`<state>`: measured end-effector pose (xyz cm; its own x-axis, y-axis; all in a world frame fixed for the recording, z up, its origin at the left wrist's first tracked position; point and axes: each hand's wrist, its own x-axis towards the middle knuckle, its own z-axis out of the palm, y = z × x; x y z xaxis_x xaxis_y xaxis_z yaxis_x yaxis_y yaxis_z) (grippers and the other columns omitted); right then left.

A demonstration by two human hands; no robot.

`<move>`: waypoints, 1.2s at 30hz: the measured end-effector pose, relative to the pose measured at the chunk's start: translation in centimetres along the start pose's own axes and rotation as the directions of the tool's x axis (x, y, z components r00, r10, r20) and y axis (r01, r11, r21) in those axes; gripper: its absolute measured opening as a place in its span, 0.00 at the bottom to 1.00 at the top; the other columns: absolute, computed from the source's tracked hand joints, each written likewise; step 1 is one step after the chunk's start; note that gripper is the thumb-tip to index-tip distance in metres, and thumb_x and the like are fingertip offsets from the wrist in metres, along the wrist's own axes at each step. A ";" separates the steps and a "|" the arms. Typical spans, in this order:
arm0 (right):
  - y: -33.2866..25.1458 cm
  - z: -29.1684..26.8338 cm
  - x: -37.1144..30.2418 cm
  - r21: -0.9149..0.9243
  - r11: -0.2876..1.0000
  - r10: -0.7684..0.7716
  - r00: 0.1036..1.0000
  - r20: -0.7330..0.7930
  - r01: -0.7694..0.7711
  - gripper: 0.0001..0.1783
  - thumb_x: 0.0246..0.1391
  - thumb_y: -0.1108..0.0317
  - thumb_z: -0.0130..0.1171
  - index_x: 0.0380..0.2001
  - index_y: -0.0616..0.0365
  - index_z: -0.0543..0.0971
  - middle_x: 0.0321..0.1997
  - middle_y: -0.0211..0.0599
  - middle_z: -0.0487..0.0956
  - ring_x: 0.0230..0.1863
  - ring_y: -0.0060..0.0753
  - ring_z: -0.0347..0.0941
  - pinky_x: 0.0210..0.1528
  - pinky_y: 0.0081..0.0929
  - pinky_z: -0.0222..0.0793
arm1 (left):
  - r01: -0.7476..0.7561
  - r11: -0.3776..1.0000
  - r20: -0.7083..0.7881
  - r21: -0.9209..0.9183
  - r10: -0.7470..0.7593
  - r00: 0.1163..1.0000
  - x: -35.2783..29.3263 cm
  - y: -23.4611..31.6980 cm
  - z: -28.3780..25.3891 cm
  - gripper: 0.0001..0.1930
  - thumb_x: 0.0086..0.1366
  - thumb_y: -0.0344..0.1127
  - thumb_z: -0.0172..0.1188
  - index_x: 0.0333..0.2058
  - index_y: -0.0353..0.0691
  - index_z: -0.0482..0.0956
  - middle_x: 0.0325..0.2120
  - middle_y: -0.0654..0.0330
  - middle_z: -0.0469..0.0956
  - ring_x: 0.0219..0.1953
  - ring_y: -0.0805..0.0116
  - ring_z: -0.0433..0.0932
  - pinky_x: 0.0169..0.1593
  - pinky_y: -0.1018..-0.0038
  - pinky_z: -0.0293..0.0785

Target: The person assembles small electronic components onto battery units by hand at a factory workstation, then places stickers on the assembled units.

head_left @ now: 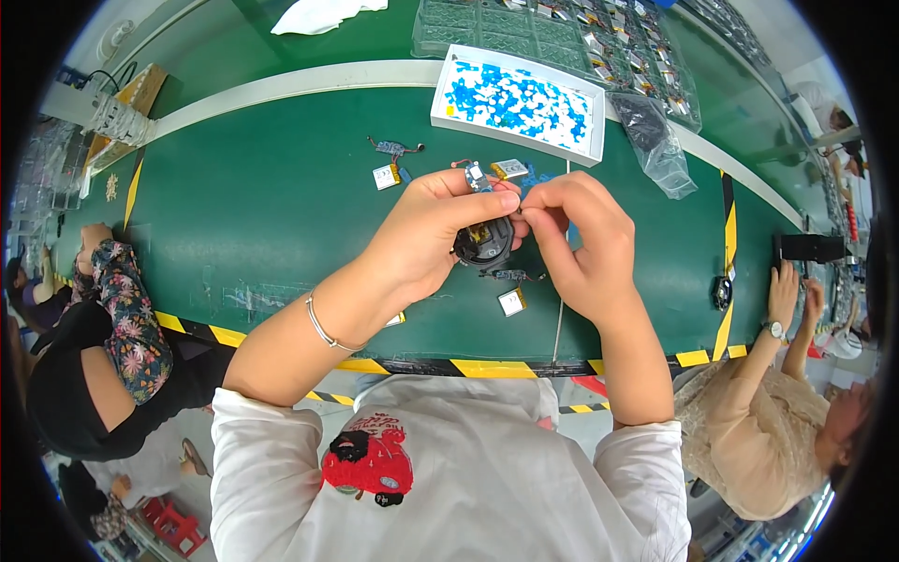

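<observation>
My left hand [420, 227] is closed around a round black plastic housing [485, 247], its thumb along the upper edge. A small circuit board [476, 175] stands out above those fingers, and a silver pouch battery [509, 169] with a yellow end lies just beyond. Thumb and forefinger of my right hand [592, 245] are pinched together at the housing's upper right, against the left fingertips. What they pinch is too small to make out. Below the housing are a loose circuit board [509, 275] and another battery [511, 301], both on the green table.
A white box [515, 144] of small blue and white pieces stands at the back, near clear trays [487, 33] and a plastic bag [657, 145]. Another battery [385, 176] and board [394, 148] lie far left of my hands. Right, a co-worker's hand [783, 295] and a black part [721, 292].
</observation>
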<state>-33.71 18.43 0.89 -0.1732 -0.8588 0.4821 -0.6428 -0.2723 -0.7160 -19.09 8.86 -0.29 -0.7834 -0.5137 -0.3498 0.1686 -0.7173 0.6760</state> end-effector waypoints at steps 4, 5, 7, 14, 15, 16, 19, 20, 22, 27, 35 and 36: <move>2.1 -0.1 0.1 0.030 0.986 0.164 0.983 -0.083 -0.162 0.03 0.49 0.80 0.57 0.30 0.65 0.75 0.27 0.34 0.73 0.26 0.22 0.68 0.30 0.17 0.65 | 0.041 0.997 -0.023 0.059 -0.040 0.999 0.2 0.2 -0.2 0.08 0.58 0.30 0.62 0.34 0.32 0.77 0.29 0.55 0.79 0.30 0.67 0.80 0.36 0.75 0.77; 2.8 -0.3 0.3 0.031 0.974 0.226 0.967 -0.115 -0.224 0.03 0.48 0.79 0.57 0.29 0.65 0.76 0.27 0.35 0.74 0.26 0.25 0.70 0.30 0.20 0.66 | 0.037 0.996 -0.030 0.076 -0.035 0.999 0.3 0.3 -0.2 0.08 0.58 0.30 0.62 0.35 0.32 0.77 0.29 0.55 0.79 0.30 0.67 0.80 0.35 0.74 0.78; 4.2 -1.0 0.4 -0.175 0.968 0.178 0.984 -0.021 -0.179 0.03 0.48 0.79 0.58 0.28 0.64 0.77 0.27 0.36 0.74 0.27 0.28 0.71 0.30 0.21 0.66 | 0.024 0.996 -0.049 0.083 -0.020 0.999 0.3 0.5 -0.1 0.08 0.58 0.30 0.62 0.35 0.32 0.77 0.29 0.55 0.79 0.30 0.67 0.80 0.36 0.74 0.78; 4.0 -2.9 0.6 -0.391 0.920 0.035 0.997 0.067 -0.006 0.06 0.46 0.79 0.57 0.29 0.62 0.80 0.27 0.37 0.75 0.27 0.33 0.72 0.30 0.25 0.68 | -0.050 0.993 -0.057 0.109 0.056 0.997 0.7 0.8 -0.7 0.06 0.59 0.33 0.61 0.32 0.38 0.76 0.27 0.58 0.78 0.29 0.67 0.79 0.34 0.71 0.79; 3.7 -3.1 0.7 -0.379 0.925 0.049 0.998 0.025 -0.036 0.06 0.46 0.80 0.57 0.30 0.62 0.80 0.27 0.37 0.75 0.28 0.33 0.73 0.29 0.24 0.68 | -0.049 0.993 -0.067 0.112 0.056 0.996 0.6 0.8 -0.6 0.05 0.59 0.33 0.61 0.31 0.39 0.76 0.26 0.59 0.78 0.29 0.67 0.80 0.33 0.71 0.79; 3.4 -3.1 0.7 -0.380 0.924 0.049 0.999 0.025 -0.035 0.06 0.46 0.80 0.57 0.30 0.62 0.80 0.27 0.37 0.75 0.28 0.33 0.73 0.29 0.24 0.68 | -0.049 0.993 -0.067 0.111 0.057 0.996 0.6 0.7 -0.6 0.05 0.59 0.33 0.61 0.31 0.39 0.76 0.26 0.59 0.78 0.29 0.67 0.80 0.33 0.71 0.79; 2.2 -2.3 0.7 -0.309 0.948 0.067 0.997 -0.040 -0.076 0.07 0.46 0.80 0.57 0.31 0.62 0.80 0.27 0.37 0.76 0.27 0.30 0.73 0.30 0.22 0.69 | -0.038 0.990 -0.085 0.135 0.049 0.995 0.5 0.5 -0.4 0.05 0.59 0.33 0.61 0.31 0.39 0.76 0.27 0.59 0.78 0.28 0.67 0.80 0.33 0.71 0.79; 1.8 -1.7 0.6 -0.234 0.971 0.044 0.998 -0.050 -0.054 0.07 0.45 0.81 0.58 0.30 0.62 0.80 0.27 0.37 0.76 0.27 0.29 0.74 0.29 0.21 0.69 | -0.033 0.990 -0.085 0.135 0.045 0.995 0.4 0.5 -0.4 0.05 0.59 0.33 0.61 0.30 0.39 0.77 0.27 0.59 0.78 0.28 0.67 0.80 0.33 0.71 0.79; 1.0 -0.7 0.3 -0.157 0.987 0.021 0.998 -0.062 -0.030 0.07 0.44 0.82 0.59 0.30 0.63 0.80 0.28 0.37 0.77 0.27 0.27 0.74 0.29 0.20 0.69 | -0.028 0.990 -0.086 0.135 0.040 0.995 0.3 0.3 -0.3 0.05 0.59 0.33 0.61 0.30 0.39 0.77 0.27 0.59 0.78 0.28 0.68 0.80 0.33 0.72 0.79; -0.5 0.1 -0.3 0.017 1.000 -0.003 0.998 -0.064 0.004 0.10 0.41 0.83 0.63 0.30 0.65 0.78 0.30 0.37 0.79 0.29 0.24 0.76 0.32 0.19 0.73 | 0.001 0.995 -0.026 0.096 0.002 1.000 -0.3 0.2 0.2 0.09 0.59 0.33 0.62 0.35 0.34 0.77 0.30 0.57 0.79 0.29 0.70 0.79 0.33 0.77 0.76; 0.3 -0.7 -0.1 0.322 0.876 0.390 0.920 -0.031 -0.360 0.05 0.46 0.83 0.60 0.29 0.66 0.77 0.30 0.29 0.77 0.29 0.17 0.72 0.33 0.14 0.70 | 0.077 0.964 0.059 0.253 -0.094 0.994 -0.6 1.5 0.6 0.16 0.60 0.27 0.55 0.48 0.33 0.72 0.38 0.58 0.77 0.37 0.71 0.79 0.36 0.72 0.82; 0.1 -1.0 0.0 0.323 0.877 0.387 0.921 -0.033 -0.357 0.05 0.46 0.83 0.60 0.29 0.66 0.77 0.30 0.29 0.77 0.29 0.17 0.72 0.33 0.14 0.70 | 0.071 0.952 0.096 0.299 -0.105 0.990 -0.7 1.4 0.5 0.19 0.61 0.26 0.53 0.52 0.35 0.70 0.41 0.59 0.77 0.39 0.70 0.79 0.37 0.69 0.83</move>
<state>-34.51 18.84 1.27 -0.4329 -0.8826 0.1835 -0.2606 -0.0723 -0.9627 -18.60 8.41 1.20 -0.8507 -0.3882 -0.3545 -0.0745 -0.5785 0.8123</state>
